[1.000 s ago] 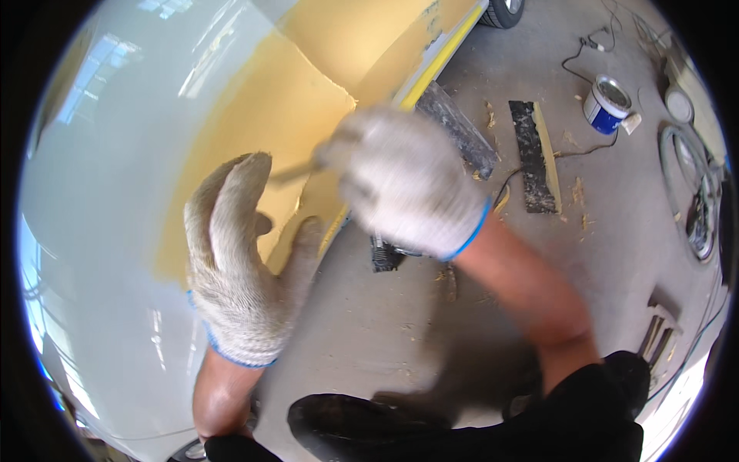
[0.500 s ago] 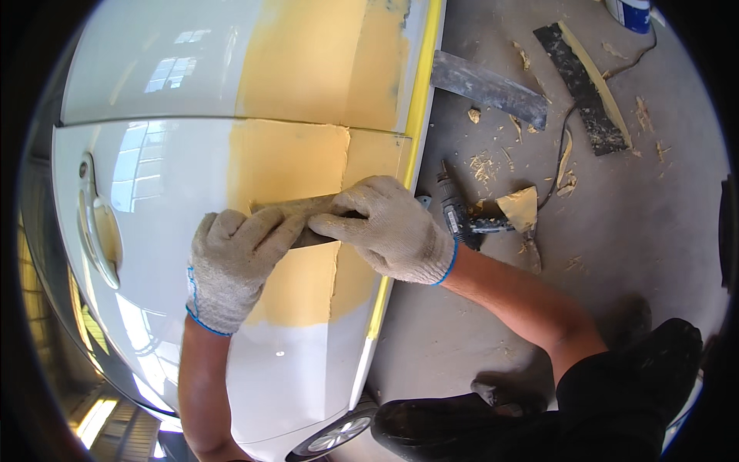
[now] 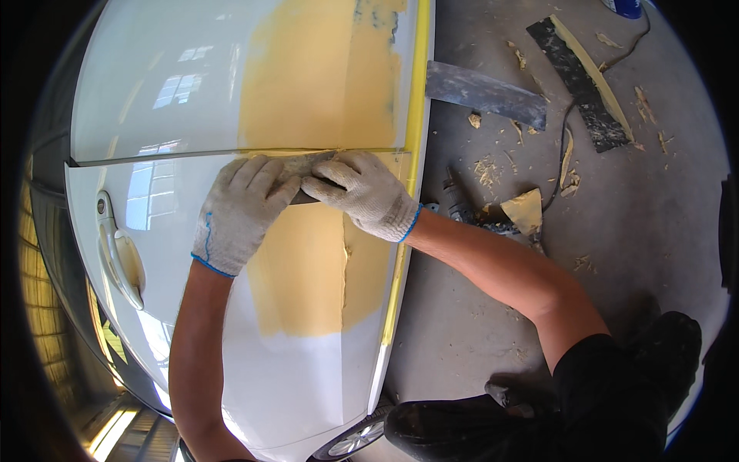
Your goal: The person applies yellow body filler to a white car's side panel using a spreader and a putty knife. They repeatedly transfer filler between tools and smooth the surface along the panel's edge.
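My left hand (image 3: 240,212) and my right hand (image 3: 365,194), both in off-white knit gloves with blue cuffs, are closed on a flat dark putty spreader (image 3: 308,165). They grip it side by side, and the gloves hide much of it. The blade lies across the white car door (image 3: 173,231), just below the seam with the panel above. Under and below it spreads a layer of beige body filler (image 3: 304,285), with a raised ridge running down its right part. More filler (image 3: 300,85) covers the panel beyond the seam.
Yellow tape (image 3: 416,100) lines the panels' right edge. On the floor lie a grey flat strip (image 3: 486,94), a black board (image 3: 579,85) edged with filler, a power drill (image 3: 459,202), a filler-coated piece (image 3: 524,210), a cable (image 3: 560,158) and scraps. A door handle (image 3: 119,254) protrudes at left.
Both hands and the spreader have moved up the door to the seam, leaving smoother filler below. The view has shifted slightly, and my right forearm now covers part of the drill.
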Tool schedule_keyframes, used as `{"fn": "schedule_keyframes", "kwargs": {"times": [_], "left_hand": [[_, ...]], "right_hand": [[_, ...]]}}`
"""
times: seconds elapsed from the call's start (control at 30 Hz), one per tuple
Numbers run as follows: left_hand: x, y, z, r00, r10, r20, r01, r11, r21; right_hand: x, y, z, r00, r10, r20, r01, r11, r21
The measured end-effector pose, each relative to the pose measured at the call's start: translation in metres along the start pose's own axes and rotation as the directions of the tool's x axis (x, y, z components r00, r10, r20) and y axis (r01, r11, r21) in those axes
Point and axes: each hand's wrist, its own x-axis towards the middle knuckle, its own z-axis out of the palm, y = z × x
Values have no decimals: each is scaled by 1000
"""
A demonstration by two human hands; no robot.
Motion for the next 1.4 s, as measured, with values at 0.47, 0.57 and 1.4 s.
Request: {"fn": "schedule_keyframes", "kwargs": {"times": [0.47, 0.57, 1.4], "left_hand": [[2, 9, 1, 998, -67, 16, 67, 997, 31], [-2, 15, -6, 998, -57, 37, 57, 998, 12], [12, 9, -4, 988, -154, 8, 154, 987, -42]], "right_hand": [[1, -8, 0, 1000, -11, 5, 11, 999, -43], [-10, -13, 1, 999, -3, 49, 4, 1000, -17], [5, -9, 4, 1000, 27, 0, -27, 999, -47]]}}
